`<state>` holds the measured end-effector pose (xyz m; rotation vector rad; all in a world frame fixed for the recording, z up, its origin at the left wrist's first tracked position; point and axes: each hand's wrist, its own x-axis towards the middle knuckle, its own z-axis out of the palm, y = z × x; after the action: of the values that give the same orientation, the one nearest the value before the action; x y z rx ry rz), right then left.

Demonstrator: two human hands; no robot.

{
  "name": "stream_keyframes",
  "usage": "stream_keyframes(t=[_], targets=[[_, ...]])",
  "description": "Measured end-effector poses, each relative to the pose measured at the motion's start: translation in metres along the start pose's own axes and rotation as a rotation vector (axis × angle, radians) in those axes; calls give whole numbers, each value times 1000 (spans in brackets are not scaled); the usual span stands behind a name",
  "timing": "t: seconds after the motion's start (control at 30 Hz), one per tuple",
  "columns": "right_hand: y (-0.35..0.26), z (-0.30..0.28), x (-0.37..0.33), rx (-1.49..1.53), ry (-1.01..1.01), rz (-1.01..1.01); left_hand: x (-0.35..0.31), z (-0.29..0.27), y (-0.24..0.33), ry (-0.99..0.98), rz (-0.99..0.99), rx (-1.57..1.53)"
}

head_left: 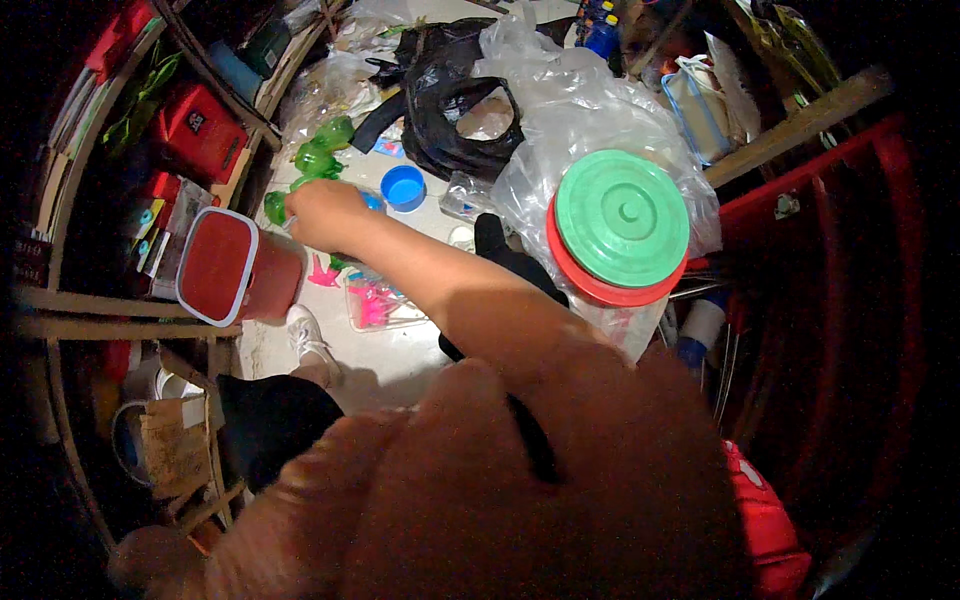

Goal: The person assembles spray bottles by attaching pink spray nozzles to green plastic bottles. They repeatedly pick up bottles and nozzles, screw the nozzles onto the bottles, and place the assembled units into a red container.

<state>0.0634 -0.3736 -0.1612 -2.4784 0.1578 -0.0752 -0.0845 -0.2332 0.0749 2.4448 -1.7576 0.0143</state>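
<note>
My right arm stretches across from the right, and my right hand (325,214) is low over the floor at the left. Its fingers are curled down and closed; their tips and whatever is in them are hidden. Touching or just beside the fingers is a rounded, see-through green piece (275,208). More green rounded pieces (316,160) lie in a line beyond the hand. To its right stands a round blue cup or cap (403,188). Nearer me, a clear tray (385,305) holds pink and blue small pieces, with a loose pink piece (323,271) beside it. My left hand is out of view.
A red bucket with a white rim (240,270) stands at the left by wooden shelves (120,305). A green lid (622,215) tops a red-rimmed container at the right. Black (450,110) and clear plastic bags (570,110) cover the far floor. My white shoe (310,338) is near the bucket.
</note>
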Motion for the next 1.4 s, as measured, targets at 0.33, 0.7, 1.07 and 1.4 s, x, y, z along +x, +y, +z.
stream_keyframes(t=[0.33, 0.7, 1.07, 1.4], targets=[[-5, 4, 1, -28, 36, -18, -3, 2, 2, 7, -14, 23], [-4, 3, 2, -34, -58, 25, -19, -2, 1, 13, -81, 160], [-8, -3, -3, -19, -37, 7, -3, 4, 0, 46, 60, -106], [-2, 4, 2, -40, -14, -3, 1, 8, 5, 32, 88, -104]])
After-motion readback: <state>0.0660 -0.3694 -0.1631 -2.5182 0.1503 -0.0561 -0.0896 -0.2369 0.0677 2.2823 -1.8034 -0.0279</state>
